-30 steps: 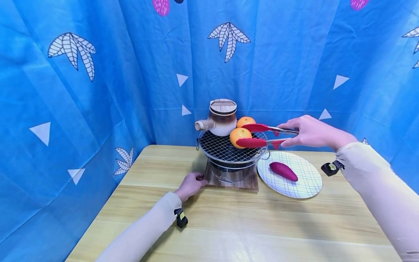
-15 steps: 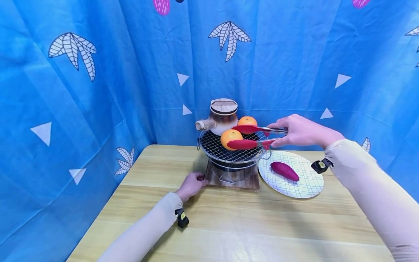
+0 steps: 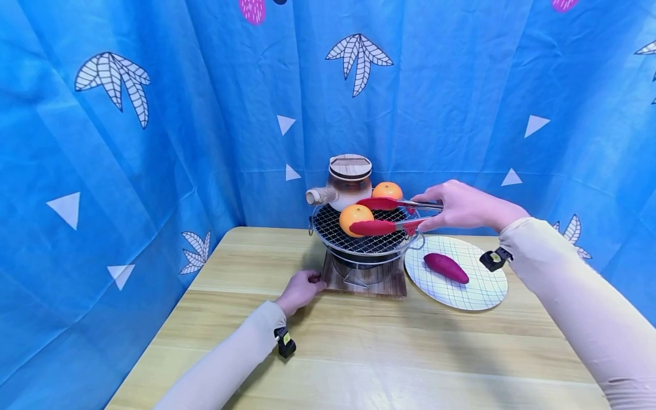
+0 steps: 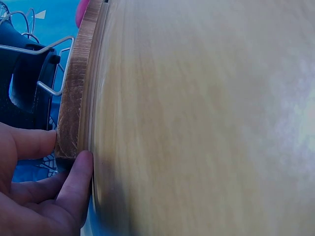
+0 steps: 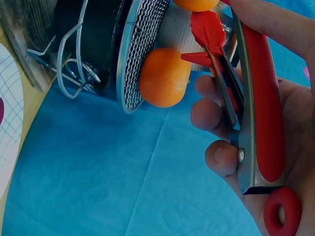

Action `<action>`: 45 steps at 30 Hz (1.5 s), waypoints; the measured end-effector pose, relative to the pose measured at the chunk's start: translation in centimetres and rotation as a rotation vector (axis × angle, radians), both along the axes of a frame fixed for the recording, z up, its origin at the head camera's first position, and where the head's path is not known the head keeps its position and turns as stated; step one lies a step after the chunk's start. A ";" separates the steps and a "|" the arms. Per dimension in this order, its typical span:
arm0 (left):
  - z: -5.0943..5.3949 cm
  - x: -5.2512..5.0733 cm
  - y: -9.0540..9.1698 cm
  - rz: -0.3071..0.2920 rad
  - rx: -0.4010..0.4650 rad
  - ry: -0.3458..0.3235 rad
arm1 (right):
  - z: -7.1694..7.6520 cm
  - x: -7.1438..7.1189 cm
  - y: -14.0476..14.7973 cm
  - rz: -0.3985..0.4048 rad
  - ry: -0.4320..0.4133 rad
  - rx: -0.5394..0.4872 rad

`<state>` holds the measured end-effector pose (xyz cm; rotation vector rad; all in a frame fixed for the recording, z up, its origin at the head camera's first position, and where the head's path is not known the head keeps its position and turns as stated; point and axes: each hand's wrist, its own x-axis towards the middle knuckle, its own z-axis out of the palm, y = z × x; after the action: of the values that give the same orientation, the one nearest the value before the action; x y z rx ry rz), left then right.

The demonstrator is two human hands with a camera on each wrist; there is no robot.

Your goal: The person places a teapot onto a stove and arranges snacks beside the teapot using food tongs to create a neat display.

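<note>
My right hand holds red-tipped metal tongs. Between the tongs' tips is an orange, above the left part of a round wire grill; whether it touches the mesh I cannot tell. A second orange sits at the back of the grill, beside a brown-and-white teapot with a side handle and wooden lid. My left hand pinches the front left corner of the wooden board under the grill, thumb on top.
Right of the grill lies a white checked plate with a purple sweet potato on it. Wire handles stick out from the grill's sides. A blue curtain hangs behind the wooden table.
The right hand has moved left with the tongs, carrying the front orange from the grill's middle toward its left side. My left hand has stayed at the board's corner.
</note>
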<state>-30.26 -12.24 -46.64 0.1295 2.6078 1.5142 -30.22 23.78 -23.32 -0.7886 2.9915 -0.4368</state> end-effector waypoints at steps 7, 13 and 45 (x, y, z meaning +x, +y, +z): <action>0.1 0.1 0.0 -0.015 0.013 0.004 | 0.1 0.2 0.0 -0.007 0.006 0.014; 0.0 0.1 0.0 -0.010 0.003 0.017 | 0.2 0.5 0.2 -0.011 0.023 0.014; -0.3 -0.1 -0.1 -0.011 -0.049 0.027 | -0.4 4.1 8.3 -0.173 0.059 0.053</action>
<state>-30.41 -12.34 -46.98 0.1602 2.6584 1.4532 -26.07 32.11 -23.77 -0.5499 3.1253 -0.3426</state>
